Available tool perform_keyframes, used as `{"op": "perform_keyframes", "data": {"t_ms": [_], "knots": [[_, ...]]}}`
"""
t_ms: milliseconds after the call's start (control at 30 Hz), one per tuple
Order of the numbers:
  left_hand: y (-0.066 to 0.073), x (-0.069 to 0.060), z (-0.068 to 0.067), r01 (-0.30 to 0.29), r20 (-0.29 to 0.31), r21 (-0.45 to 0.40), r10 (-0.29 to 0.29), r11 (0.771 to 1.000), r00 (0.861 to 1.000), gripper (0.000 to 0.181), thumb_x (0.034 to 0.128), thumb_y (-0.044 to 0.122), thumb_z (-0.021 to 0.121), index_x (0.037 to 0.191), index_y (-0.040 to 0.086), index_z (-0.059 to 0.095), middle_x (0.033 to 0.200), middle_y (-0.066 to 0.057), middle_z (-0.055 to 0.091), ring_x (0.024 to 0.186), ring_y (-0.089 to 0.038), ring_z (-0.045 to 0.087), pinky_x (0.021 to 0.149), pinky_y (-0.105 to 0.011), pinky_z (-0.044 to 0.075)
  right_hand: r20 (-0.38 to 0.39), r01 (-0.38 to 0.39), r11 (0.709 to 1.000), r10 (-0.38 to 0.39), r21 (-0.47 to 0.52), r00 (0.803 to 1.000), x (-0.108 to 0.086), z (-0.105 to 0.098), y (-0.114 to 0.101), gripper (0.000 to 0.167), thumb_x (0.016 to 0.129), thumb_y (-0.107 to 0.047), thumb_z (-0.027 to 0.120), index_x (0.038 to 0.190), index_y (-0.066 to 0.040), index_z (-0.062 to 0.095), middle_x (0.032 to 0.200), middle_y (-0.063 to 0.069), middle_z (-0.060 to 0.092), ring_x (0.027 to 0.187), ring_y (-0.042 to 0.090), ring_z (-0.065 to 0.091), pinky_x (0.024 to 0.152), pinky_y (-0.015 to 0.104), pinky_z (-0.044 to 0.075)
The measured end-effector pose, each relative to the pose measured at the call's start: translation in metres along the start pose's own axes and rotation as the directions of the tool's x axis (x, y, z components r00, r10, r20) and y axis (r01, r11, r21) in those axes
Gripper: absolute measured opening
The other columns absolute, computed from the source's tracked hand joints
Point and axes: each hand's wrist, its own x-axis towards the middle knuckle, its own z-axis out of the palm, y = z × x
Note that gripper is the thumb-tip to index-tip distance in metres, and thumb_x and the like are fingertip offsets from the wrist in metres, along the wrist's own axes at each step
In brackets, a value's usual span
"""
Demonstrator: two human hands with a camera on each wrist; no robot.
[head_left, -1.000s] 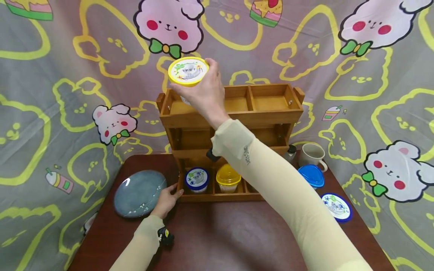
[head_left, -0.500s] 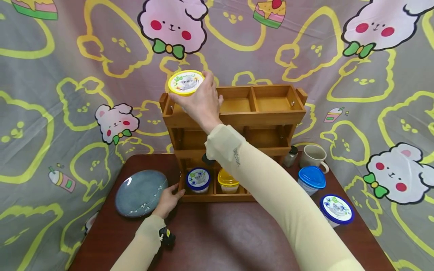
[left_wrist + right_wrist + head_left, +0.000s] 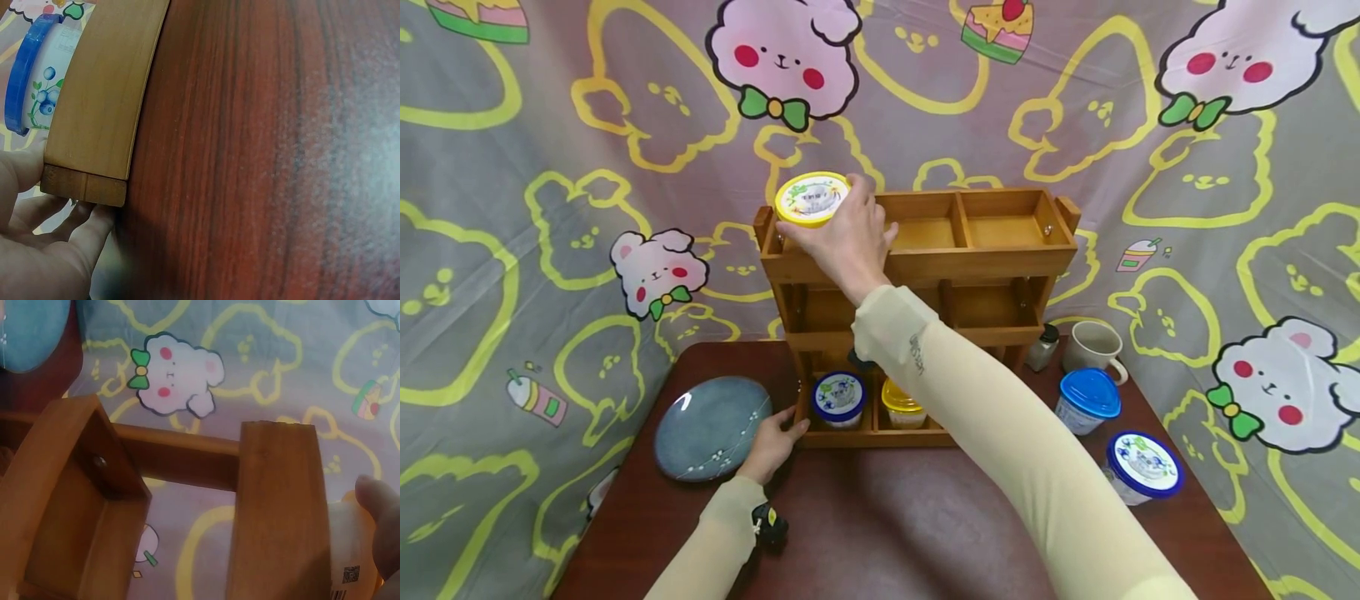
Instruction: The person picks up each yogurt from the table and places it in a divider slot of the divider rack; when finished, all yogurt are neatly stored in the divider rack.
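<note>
A three-tier wooden shelf stands at the back of the table. Over its top left compartment, my right hand grips a round tub with a yellow-rimmed lid, thumb and fingers on opposite sides. In the right wrist view, the tier's front board hides part of the tub; whether it touches the compartment floor cannot be seen. My left hand holds the shelf's lower left corner, its thumb and fingers around the end of the front board. Behind that board sits a blue-lidded tub.
A yellow-lidded tub occupies the bottom tier, partly behind my right sleeve. Left of the shelf lies a blue-grey plate. On the right stand a mug, a small dark-capped bottle, a blue-domed tub and another blue-lidded tub.
My right hand has lowered the yellow-lidded tub from above the shelf toward the top left compartment. The left hand keeps its place at the shelf corner.
</note>
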Motion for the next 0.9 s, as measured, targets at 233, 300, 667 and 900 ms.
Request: {"op": "perform_keyframes", "data": {"t_ms": [233, 300, 667, 900], "knots": [[0.0034, -0.0012, 0.0008, 0.002, 0.001, -0.001, -0.002, 1.0, 1.0, 0.058, 0.0968, 0.015, 0.064, 0.144, -0.011, 0.042, 0.144, -0.028, 0.046, 0.135, -0.041, 0.039, 0.111, -0.054, 0.031, -0.006, 0.009, 0.998, -0.009, -0.069, 1.0, -0.0032, 0.003, 0.0029, 0.113, 0.066, -0.072, 0.077, 0.149, -0.016, 0.026, 0.128, 0.002, 0.052, 0.126, 0.022, 0.044, 0.11, 0.052, 0.02], [0.0044, -0.0013, 0.001, -0.003, 0.001, -0.002, 0.003, 1.0, 1.0, 0.058, 0.0968, 0.015, 0.064, 0.143, -0.011, 0.042, 0.143, -0.029, 0.046, 0.135, -0.041, 0.04, 0.111, -0.054, 0.031, -0.009, 0.008, 0.998, -0.009, -0.07, 1.0, -0.0041, 0.0025, 0.0032, 0.113, 0.066, -0.072, 0.077, 0.149, -0.016, 0.025, 0.129, 0.002, 0.051, 0.128, 0.023, 0.043, 0.112, 0.053, 0.017], [0.0033, -0.0019, -0.0001, -0.004, -0.006, 0.001, 0.004, 1.0, 1.0, 0.056, 0.0971, 0.014, 0.063, 0.143, -0.01, 0.043, 0.144, -0.028, 0.046, 0.136, -0.041, 0.039, 0.112, -0.054, 0.03, -0.034, -0.011, 0.994, 0.008, -0.11, 0.999, -0.0063, 0.0046, 0.003, 0.116, 0.065, -0.076, 0.075, 0.15, -0.015, 0.024, 0.129, 0.005, 0.053, 0.126, 0.025, 0.044, 0.112, 0.054, 0.016], [0.0032, -0.0023, 0.0009, 0.002, -0.011, 0.004, -0.002, 1.0, 1.0, 0.056, 0.0967, 0.014, 0.063, 0.143, -0.01, 0.044, 0.144, -0.027, 0.047, 0.135, -0.041, 0.039, 0.111, -0.054, 0.03, -0.023, -0.006, 0.991, 0.003, -0.134, 1.0, -0.0071, 0.0056, 0.0038, 0.118, 0.065, -0.079, 0.072, 0.152, -0.014, 0.025, 0.135, 0.005, 0.052, 0.131, 0.027, 0.04, 0.113, 0.057, 0.014]]}}
